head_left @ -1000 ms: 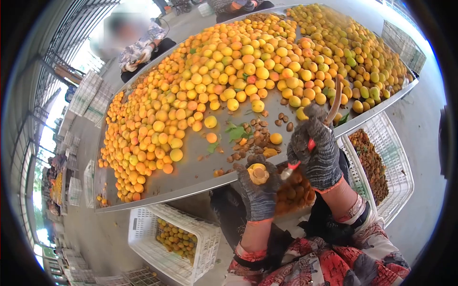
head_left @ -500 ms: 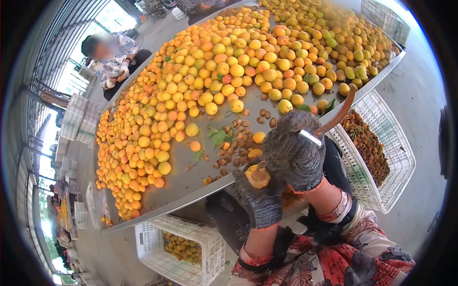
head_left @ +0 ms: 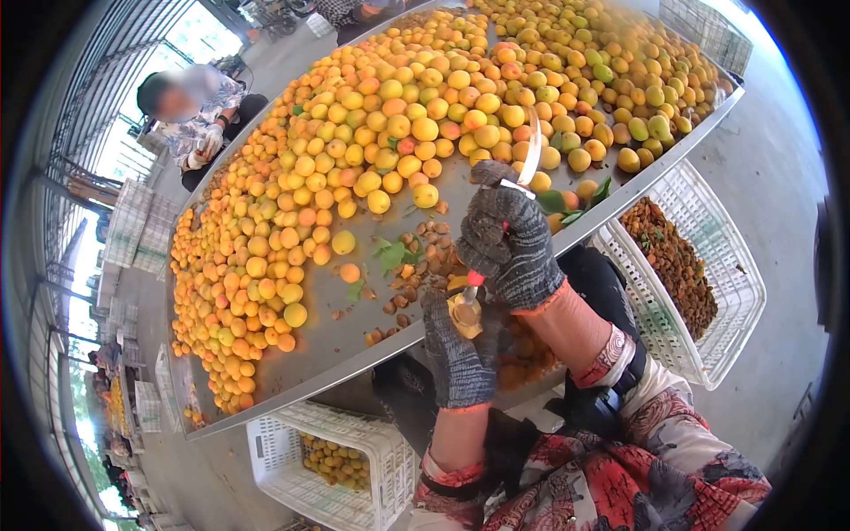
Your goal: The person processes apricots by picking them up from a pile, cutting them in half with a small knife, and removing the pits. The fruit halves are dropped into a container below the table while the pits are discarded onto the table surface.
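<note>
My left hand [head_left: 458, 363], in a dark grey knitted glove, is closed around an apricot [head_left: 463, 320] that is cut open, its pale yellow inside facing up. In my gloved right hand [head_left: 513, 243] is a curved knife [head_left: 533, 149], its thin bright blade rising above the fist. Below that fist a red piece with a metal tip [head_left: 472, 285] sticks out and meets the apricot; the glove hides how it joins the knife. Just beyond my hands, brown apricot pits [head_left: 434, 252] lie scattered on the metal table [head_left: 354, 305] with green leaves [head_left: 390, 255].
A large heap of apricots [head_left: 354, 142] covers much of the table. At right stands a white crate [head_left: 735, 292] with brownish pieces [head_left: 673, 265]. Another white crate [head_left: 394, 473], below the table's edge, holds apricots. Across the table a person [head_left: 190, 115] sits, wearing gloves.
My right hand has turned and shifted left, so the knife blade points more upright and the red piece with the metal tip now shows at the apricot. My left hand keeps its hold.
</note>
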Demonstrator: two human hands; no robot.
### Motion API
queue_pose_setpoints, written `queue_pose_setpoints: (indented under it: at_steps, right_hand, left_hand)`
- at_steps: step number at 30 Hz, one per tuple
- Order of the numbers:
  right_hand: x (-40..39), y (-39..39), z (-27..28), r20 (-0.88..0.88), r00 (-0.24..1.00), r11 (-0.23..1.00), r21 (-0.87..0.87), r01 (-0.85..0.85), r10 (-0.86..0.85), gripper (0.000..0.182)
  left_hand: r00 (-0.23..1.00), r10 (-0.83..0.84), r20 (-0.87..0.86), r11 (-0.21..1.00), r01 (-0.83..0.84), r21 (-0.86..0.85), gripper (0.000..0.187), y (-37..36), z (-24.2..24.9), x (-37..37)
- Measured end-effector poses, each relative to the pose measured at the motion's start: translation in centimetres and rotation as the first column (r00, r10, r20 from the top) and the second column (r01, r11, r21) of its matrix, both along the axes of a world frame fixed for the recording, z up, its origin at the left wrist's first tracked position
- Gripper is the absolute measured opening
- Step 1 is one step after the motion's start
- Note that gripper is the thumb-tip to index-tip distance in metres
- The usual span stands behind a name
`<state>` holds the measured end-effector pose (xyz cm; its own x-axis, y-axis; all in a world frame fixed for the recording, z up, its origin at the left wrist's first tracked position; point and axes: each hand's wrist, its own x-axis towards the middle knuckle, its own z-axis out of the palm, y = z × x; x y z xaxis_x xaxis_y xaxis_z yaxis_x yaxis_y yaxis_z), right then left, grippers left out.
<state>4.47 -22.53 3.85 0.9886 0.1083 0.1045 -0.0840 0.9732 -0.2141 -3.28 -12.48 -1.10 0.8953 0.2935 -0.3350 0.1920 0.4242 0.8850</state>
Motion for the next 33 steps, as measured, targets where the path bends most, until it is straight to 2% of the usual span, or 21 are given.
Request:
queue_pose_setpoints:
  at_steps: [1, 2, 3, 7, 8, 10, 11, 13, 14, 15, 17, 20, 22, 24, 25, 27, 29, 30, 31, 32, 33]
  right_hand:
    - [0.5, 0.0, -0.5, 0.05, 0.998, 0.997, -0.063, -0.043, 0.046, 0.024]
    - [0.8, 0.1, -0.9, 0.096, 0.991, 0.988, -0.128, -0.083, 0.095, 0.024]
    - [0.7, 0.2, -1.2, 0.13, 0.985, 0.985, -0.143, -0.091, 0.11, 0.02]
    - [1.3, 1.5, 0.2, 0.439, 0.899, 0.862, -0.458, 0.217, 0.007, 0.023]
    - [1.0, 1.3, 0.8, 0.441, 0.897, 0.862, -0.458, 0.217, 0.009, 0.023]
    - [0.0, 0.9, 1.5, 0.374, 0.899, 0.659, -0.739, 0.14, 0.229, 0.027]
    - [0.0, 1.3, -0.1, 0.825, 0.564, 0.279, -0.547, 0.789, 0.024, 0.032]
    - [-0.3, 1.7, -0.5, 0.847, 0.518, 0.257, -0.531, 0.807, 0.123, 0.033]
    - [-0.2, 1.9, -0.4, 0.856, 0.467, 0.237, -0.512, 0.825, 0.222, 0.034]
    - [-0.1, 1.9, 0.1, 0.885, 0.418, 0.34, -0.465, 0.818, 0.203, 0.034]
    - [0.0, 2.0, -1.1, 0.888, 0.38, 0.285, -0.446, 0.848, 0.259, 0.032]
    - [0.7, 1.8, -1.9, 0.899, 0.344, 0.19, -0.4, 0.897, 0.27, 0.032]
    - [1.7, 0.8, -2.0, 0.737, 0.664, 0.645, -0.57, 0.509, 0.127, 0.024]
    - [2.9, -0.2, -1.9, 0.426, 0.887, 0.927, -0.374, -0.01, 0.181, 0.018]
    - [3.3, -0.5, -1.9, 0.257, 0.926, 0.957, -0.161, -0.241, 0.276, 0.016]
    - [4.6, -0.4, -3.5, 0.231, 0.906, 0.935, -0.12, -0.334, 0.354, 0.015]
    - [5.0, -0.5, -4.3, 0.03, 0.906, 0.889, -0.208, -0.407, 0.422, 0.02]
    - [4.9, -0.4, -4.0, 0.029, 0.906, 0.889, -0.208, -0.408, 0.423, 0.02]
    - [4.7, -0.1, -2.6, 0.086, 0.918, 0.868, -0.37, -0.332, 0.388, 0.024]
    - [4.5, 0.2, -1.6, 0.148, 0.921, 0.822, -0.517, -0.238, 0.36, 0.029]
    - [4.4, 0.7, -1.3, 0.174, 0.927, 0.725, -0.676, -0.133, 0.333, 0.04]
  left_hand:
    - [1.0, 0.002, 0.002, 1.0, -0.002, -0.001, 0.053, 0.1, 0.4, 0.1]
    - [0.99, -0.129, 0.058, 0.84, 0.078, 0.536, 0.05, 0.0, 1.2, 0.0]
    - [0.963, -0.267, 0.033, 0.413, 0.083, 0.907, 0.047, 0.0, 1.5, 0.0]
    - [0.923, -0.357, 0.146, 0.406, 0.012, 0.914, 0.045, 1.6, -1.3, 1.3]
    - [0.93, -0.367, 0.016, 0.433, 0.155, 0.888, 0.044, 1.6, -0.1, 1.5]
    - [0.899, -0.41, -0.156, 0.398, 0.33, 0.856, 0.043, 1.6, 0.4, 2.1]
    - [0.883, -0.433, -0.178, 0.323, 0.337, 0.885, 0.043, 1.7, 0.1, 2.6]
    - [0.86, -0.461, -0.221, 0.21, 0.348, 0.914, 0.043, 1.5, -0.8, 3.8]
    - [0.856, -0.463, -0.23, 0.211, 0.358, 0.91, 0.043, 1.4, -1.2, 4.2]
    - [0.856, -0.463, -0.231, 0.247, 0.375, 0.894, 0.043, 1.4, -1.9, 4.5]
    - [0.874, -0.448, -0.19, 0.472, 0.411, 0.78, 0.043, 1.6, -3.3, 5.0]
    - [0.938, -0.328, -0.115, 0.921, 0.344, 0.182, 0.043, 2.6, -5.1, 5.3]
    - [0.959, -0.263, -0.104, 0.962, 0.253, -0.101, 0.043, 3.0, -5.7, 5.4]
    - [0.962, -0.252, -0.106, 0.959, 0.233, -0.159, 0.043, 3.4, -5.6, 5.4]
    - [0.953, -0.289, -0.095, 0.957, 0.287, -0.033, 0.044, 3.4, -4.7, 5.2]
    - [0.94, -0.329, -0.089, 0.937, 0.336, 0.094, 0.046, 2.5, -2.1, 5.1]
    - [0.915, -0.22, -0.339, 0.951, 0.124, -0.283, 0.052, 1.0, 0.8, 5.2]
    - [0.914, -0.219, -0.34, 0.951, 0.123, -0.283, 0.052, 1.2, 0.3, 5.1]
    - [0.924, -0.321, -0.208, 0.841, 0.379, 0.386, 0.048, 1.7, -0.6, 4.9]
    - [0.865, -0.473, -0.169, 0.315, 0.345, 0.884, 0.044, 1.9, -1.1, 4.8]
    - [0.865, -0.472, -0.171, 0.315, 0.346, 0.884, 0.044, 2.0, -1.1, 4.9]
